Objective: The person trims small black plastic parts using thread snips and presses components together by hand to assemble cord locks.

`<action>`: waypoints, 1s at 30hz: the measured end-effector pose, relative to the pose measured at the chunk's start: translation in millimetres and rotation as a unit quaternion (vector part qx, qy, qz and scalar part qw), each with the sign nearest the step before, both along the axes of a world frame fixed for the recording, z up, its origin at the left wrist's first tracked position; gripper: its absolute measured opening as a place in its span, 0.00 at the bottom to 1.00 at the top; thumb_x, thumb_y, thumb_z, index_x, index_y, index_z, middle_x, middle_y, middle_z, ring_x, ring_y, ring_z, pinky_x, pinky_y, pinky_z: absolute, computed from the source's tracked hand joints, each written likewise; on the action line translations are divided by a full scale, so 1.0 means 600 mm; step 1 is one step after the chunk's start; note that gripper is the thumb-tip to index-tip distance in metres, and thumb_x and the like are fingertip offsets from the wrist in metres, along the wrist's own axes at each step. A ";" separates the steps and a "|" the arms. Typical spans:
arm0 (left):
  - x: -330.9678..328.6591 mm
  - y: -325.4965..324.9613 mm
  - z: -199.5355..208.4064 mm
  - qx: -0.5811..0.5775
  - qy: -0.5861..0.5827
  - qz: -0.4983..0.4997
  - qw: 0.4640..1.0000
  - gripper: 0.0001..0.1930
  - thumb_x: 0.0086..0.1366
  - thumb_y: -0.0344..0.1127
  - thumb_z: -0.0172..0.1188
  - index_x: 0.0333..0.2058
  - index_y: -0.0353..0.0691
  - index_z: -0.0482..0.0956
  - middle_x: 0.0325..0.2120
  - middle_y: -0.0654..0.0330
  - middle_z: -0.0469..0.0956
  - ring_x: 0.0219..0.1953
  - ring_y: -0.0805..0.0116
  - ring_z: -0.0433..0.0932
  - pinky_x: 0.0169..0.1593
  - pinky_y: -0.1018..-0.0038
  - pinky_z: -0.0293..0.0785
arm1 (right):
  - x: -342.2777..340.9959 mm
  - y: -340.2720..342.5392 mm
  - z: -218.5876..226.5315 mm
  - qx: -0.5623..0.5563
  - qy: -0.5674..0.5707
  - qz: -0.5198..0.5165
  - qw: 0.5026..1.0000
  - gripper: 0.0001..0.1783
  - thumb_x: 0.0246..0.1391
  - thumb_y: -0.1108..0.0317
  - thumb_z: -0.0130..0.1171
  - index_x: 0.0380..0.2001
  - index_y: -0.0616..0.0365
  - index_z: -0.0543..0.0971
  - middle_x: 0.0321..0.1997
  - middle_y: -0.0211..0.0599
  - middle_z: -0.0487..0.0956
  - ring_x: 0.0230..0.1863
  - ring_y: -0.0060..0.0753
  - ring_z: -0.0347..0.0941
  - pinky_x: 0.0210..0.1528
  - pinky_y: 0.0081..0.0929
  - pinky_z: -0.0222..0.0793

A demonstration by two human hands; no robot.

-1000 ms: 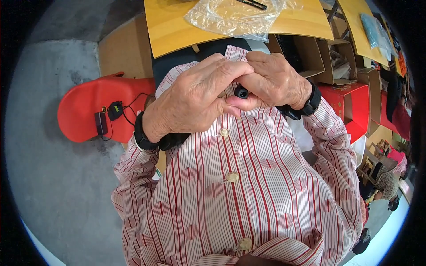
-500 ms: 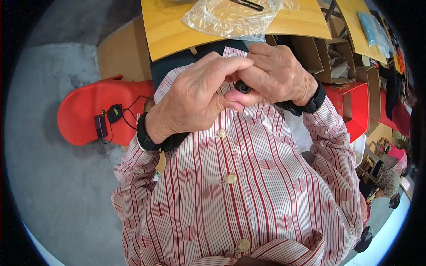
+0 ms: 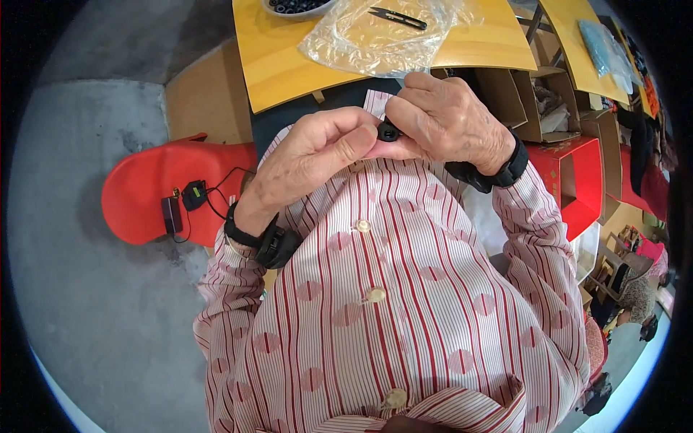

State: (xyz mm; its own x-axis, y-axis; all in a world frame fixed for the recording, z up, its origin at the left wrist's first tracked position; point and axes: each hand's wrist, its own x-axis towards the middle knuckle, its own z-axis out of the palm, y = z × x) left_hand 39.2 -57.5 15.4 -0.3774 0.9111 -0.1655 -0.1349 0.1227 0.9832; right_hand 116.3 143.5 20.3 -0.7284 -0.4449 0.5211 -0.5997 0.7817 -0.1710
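Observation:
A small, round black plastic part (image 3: 388,131) with holes in its face sits in the pinch of my right hand (image 3: 451,119), in front of my chest. My left hand (image 3: 317,148) meets it from the left, its thumb tip right beside the part. The left fingers are closed and partly hidden, so what lies between them cannot be made out. Beyond my hands, black thread snips (image 3: 398,18) lie on a clear plastic bag (image 3: 346,50). A bowl (image 3: 317,11) of similar small black parts stands at the far table edge of the view.
The yellow wooden table (image 3: 278,79) has its near edge just beyond my hands. To the left, a red chair (image 3: 137,187) carries a small black device with cables (image 3: 172,214). Cardboard boxes (image 3: 548,101) and a red box (image 3: 577,180) stand at right. Other people (image 3: 639,289) sit farther right.
My left thumb has moved up from below to beside the black part, and the left hand has drawn back from over the right. More of the bowl and snips now shows.

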 end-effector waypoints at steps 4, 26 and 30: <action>0.001 0.001 -0.001 -0.027 0.002 0.005 1.000 0.13 0.69 0.40 0.51 0.30 0.37 0.73 0.21 0.74 0.64 0.25 0.84 0.60 0.28 0.84 0.58 | 0.001 -0.001 -0.001 -0.026 -0.005 0.013 1.000 0.24 0.46 0.50 0.63 0.18 0.55 0.65 0.14 0.31 0.65 0.20 0.33 0.67 0.20 0.28 0.67; 0.005 -0.006 0.004 -0.023 -0.038 -0.004 0.999 0.09 0.67 0.33 0.51 0.38 0.33 0.75 0.30 0.67 0.75 0.33 0.82 0.70 0.39 0.84 0.67 | 0.003 0.046 -0.003 0.001 -0.029 -0.028 0.999 0.22 0.49 0.51 0.62 0.20 0.57 0.68 0.15 0.34 0.66 0.21 0.38 0.69 0.22 0.32 0.66; 0.000 -0.026 0.005 -0.071 0.013 -0.011 0.997 0.09 0.67 0.31 0.52 0.41 0.32 0.75 0.34 0.63 0.77 0.38 0.79 0.73 0.43 0.83 0.68 | 0.014 0.141 -0.010 0.099 -0.104 -0.182 0.973 0.19 0.51 0.52 0.59 0.24 0.58 0.72 0.18 0.43 0.71 0.23 0.47 0.71 0.26 0.38 0.66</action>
State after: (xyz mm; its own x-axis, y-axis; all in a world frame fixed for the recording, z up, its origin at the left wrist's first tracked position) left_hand 39.2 -72.9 18.1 -0.3633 0.8873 -0.2841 -0.1052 0.2639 0.9588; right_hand 124.4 228.4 14.3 -0.9372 -0.2139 0.2753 -0.2450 0.9659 -0.0834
